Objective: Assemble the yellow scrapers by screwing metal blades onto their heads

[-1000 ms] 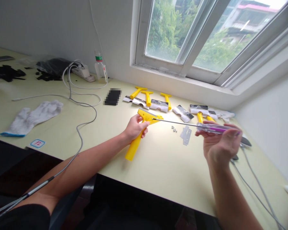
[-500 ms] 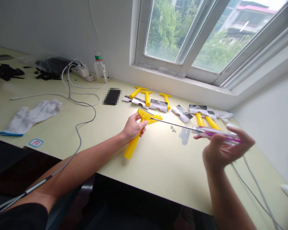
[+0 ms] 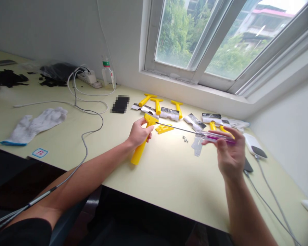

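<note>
My left hand (image 3: 141,131) is wrapped around the neck of a yellow scraper (image 3: 138,155), its T-shaped head pointing away from me and its handle slanting toward the table's front. In my right hand (image 3: 229,153) is a long screwdriver (image 3: 215,137) with a clear and purple handle. The shaft runs left, and the tip reaches the scraper's head; whether it sits in a screw is too small to tell. Just beyond that head lie small yellow plastic pieces (image 3: 164,128). Several small screws (image 3: 185,139) and flat metal blades (image 3: 197,146) rest between my hands.
Other yellow scrapers (image 3: 178,108) and printed card sleeves (image 3: 169,113) line the window side. At left are a white glove (image 3: 41,123), a number tag (image 3: 39,152), cables, a power strip (image 3: 92,82) and a bottle (image 3: 107,75). A white device (image 3: 255,146) with a cable lies at right.
Scraper and left hand have shifted slightly up and left. My right hand has brought the screwdriver leftward, with its fingers repositioned on the handle. The small yellow pieces now show apart from the scraper.
</note>
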A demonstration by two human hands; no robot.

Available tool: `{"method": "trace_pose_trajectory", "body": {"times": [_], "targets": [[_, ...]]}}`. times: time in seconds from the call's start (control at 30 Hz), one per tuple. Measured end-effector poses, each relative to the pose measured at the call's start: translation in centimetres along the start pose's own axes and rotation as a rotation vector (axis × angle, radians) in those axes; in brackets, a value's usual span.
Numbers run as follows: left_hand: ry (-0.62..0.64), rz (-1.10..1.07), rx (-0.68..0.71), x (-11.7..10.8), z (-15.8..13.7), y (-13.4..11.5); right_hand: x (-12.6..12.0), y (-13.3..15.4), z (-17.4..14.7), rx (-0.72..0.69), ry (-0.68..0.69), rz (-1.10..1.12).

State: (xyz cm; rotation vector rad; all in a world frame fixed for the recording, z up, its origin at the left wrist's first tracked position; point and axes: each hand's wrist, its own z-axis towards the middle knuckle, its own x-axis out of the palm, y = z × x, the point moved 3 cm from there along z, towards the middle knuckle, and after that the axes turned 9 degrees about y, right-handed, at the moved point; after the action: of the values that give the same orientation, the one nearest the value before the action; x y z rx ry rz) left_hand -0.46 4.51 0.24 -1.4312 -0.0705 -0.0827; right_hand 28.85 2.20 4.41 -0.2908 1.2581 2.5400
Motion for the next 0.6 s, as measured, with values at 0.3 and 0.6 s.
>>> {"method": "trace_pose_trajectory", "body": {"times": [0.3, 0.6], "targets": [[-0.028, -0.011, 0.055, -0.1, 0.19, -0.11, -0.15, -0.1, -0.03, 0.072, 0.101, 0.075], [-0.014, 0.009, 0.068, -0.1, 0.08, -0.08, -0.69, -0.29, -0.05, 0.109, 0.042, -0.052]]}}
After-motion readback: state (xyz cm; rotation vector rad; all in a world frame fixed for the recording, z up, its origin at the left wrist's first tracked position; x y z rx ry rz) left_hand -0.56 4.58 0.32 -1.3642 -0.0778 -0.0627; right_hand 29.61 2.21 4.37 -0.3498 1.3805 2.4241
